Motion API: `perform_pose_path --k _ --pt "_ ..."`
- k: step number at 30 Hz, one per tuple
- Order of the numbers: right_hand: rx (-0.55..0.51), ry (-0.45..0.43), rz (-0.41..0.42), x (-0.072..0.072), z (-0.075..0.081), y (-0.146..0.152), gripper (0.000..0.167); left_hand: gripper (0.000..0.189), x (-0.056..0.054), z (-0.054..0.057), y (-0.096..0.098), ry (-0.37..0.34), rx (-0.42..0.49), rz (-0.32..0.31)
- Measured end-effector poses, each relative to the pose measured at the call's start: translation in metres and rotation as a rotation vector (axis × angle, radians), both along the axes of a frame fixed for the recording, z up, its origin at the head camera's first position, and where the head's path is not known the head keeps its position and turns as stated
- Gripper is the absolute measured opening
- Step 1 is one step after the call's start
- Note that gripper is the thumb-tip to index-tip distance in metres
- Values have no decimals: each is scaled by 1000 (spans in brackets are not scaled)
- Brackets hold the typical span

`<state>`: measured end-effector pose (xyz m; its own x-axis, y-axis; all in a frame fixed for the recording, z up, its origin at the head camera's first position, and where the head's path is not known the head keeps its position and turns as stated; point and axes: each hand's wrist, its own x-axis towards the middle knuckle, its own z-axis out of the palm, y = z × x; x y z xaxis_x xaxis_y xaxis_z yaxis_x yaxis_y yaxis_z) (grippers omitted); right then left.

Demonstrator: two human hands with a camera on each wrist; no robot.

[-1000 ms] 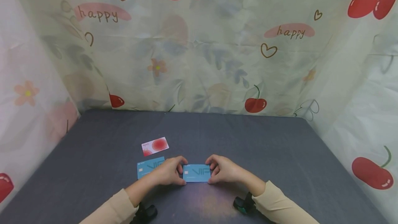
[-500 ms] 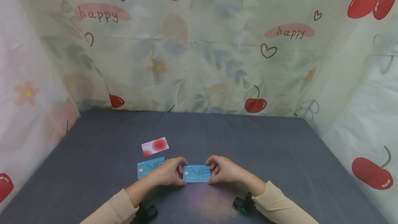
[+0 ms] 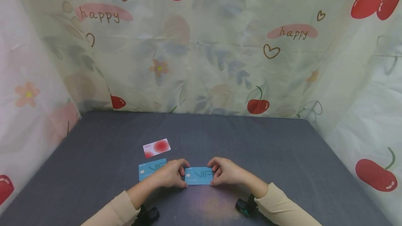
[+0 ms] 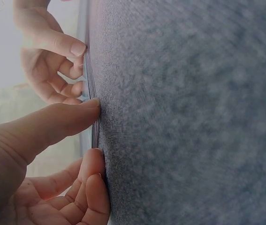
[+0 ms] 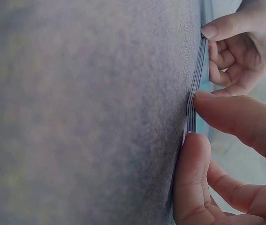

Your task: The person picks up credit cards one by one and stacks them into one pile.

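A blue VIP card (image 3: 199, 176) lies face up on top of a small stack of cards between my two hands, near the front middle of the table. Both wrist views show the layered edges of the card stack (image 4: 90, 75) low against the cloth. With thumb and fingers at the stack's left corners, my left hand (image 3: 171, 174) grips that end. My right hand (image 3: 227, 172) holds the right end in the same way, thumb at the near corner. The lower cards' faces are hidden under the top one.
Another blue VIP card (image 3: 147, 170) lies at the left, partly covered by the left hand. Beyond it is a pink and white card (image 3: 156, 148) with red circles. Dark grey cloth covers the table (image 3: 251, 142), and a printed curtain (image 3: 201, 62) stands behind.
The top blue card has shifted very slightly toward the person, its far edge now a little nearer. Both hands stay almost still at the ends of the stack.
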<state>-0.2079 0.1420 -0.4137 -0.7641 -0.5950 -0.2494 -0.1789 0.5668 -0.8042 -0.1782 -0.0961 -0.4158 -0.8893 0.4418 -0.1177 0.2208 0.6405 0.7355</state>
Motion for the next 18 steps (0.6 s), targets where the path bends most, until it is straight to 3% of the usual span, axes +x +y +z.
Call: perform_pose_path --k 18 --pt "-6 3 14 0 0 0 48 51 1 0 0 6 2 1"
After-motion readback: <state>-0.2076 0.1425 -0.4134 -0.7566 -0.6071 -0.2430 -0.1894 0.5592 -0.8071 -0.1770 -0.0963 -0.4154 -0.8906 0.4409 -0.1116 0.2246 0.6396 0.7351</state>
